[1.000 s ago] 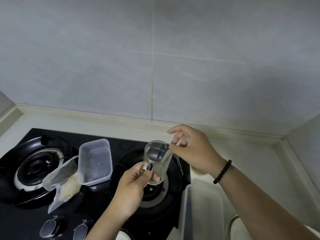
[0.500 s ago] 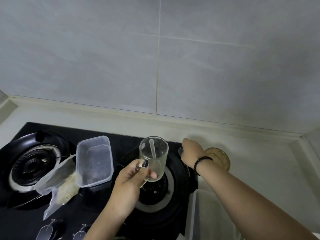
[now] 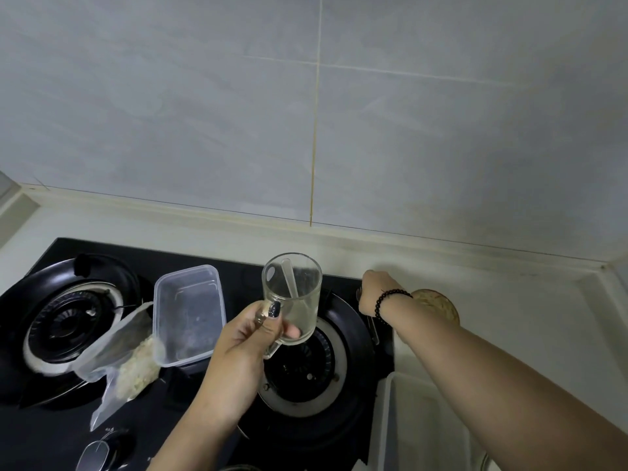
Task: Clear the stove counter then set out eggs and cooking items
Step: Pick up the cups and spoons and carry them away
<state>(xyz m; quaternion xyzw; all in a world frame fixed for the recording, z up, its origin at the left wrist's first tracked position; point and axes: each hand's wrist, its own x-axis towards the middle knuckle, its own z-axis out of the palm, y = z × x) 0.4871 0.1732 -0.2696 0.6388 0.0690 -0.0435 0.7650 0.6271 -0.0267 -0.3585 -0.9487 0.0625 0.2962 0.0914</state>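
Your left hand [image 3: 251, 338] grips the glass mug [image 3: 293, 297] over the right burner; your right hand [image 3: 373, 294], fingers hidden, reaches the metal utensil [image 3: 373, 329] lying near-to-far at the stove's right edge, grip unclear

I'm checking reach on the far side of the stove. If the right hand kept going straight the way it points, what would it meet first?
Probably bare counter, then the tiled wall. The right hand points away past the stove edge; depth is unclear.
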